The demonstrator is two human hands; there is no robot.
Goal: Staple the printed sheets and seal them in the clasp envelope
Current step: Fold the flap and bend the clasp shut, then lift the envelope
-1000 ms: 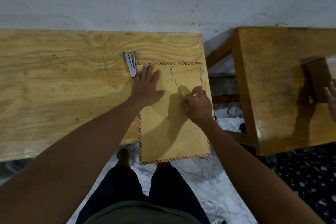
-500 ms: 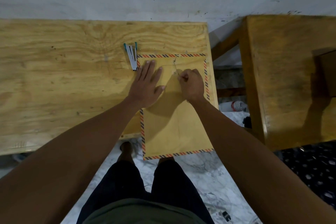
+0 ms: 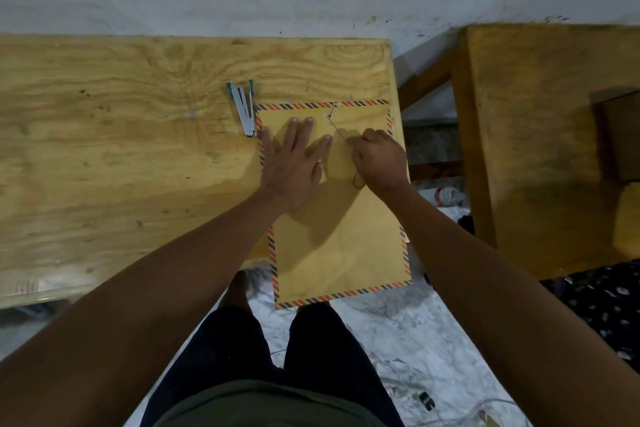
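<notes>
A tan clasp envelope with a red-and-blue striped border lies at the right end of the plywood table, its lower part hanging over the front edge. My left hand presses flat on its upper left, fingers spread. My right hand pinches the thin closure string, which runs up to the round buttons near the flap. A loop of string hangs below that hand. A silver and teal stapler lies just left of the envelope's top corner. No printed sheets show.
A second wooden table stands to the right across a narrow gap, with a dark box on it. A plastic bottle lies on the marble floor in the gap. A grey wall runs behind both tables.
My right hand moved up toward the flap with the string, then out to the right, drawing it taut. My left hand stayed pressed on the envelope.
</notes>
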